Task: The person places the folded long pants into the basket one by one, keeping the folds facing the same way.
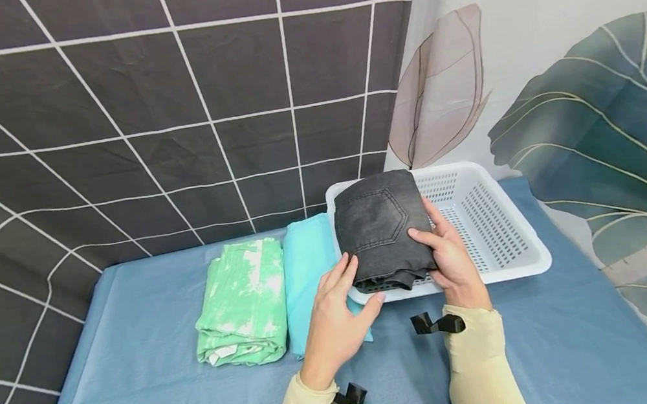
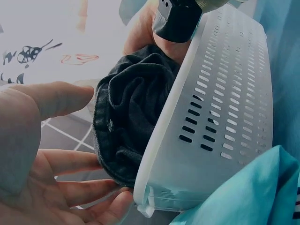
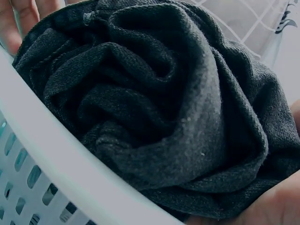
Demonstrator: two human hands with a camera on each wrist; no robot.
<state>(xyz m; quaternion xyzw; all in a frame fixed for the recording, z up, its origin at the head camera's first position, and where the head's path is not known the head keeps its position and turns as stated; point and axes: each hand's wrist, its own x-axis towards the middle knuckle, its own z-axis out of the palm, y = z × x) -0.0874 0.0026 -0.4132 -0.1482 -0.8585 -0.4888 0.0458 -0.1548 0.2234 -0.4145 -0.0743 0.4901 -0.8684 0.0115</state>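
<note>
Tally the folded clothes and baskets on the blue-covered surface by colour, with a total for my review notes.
Black folded denim: 1
Light blue folded cloth: 1
Green-and-white folded cloth: 1
White basket: 1
Total: 4

Bright head view, dimmer wrist views

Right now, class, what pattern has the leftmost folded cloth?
Green cloth with white blotches, clearest in the head view.
</note>
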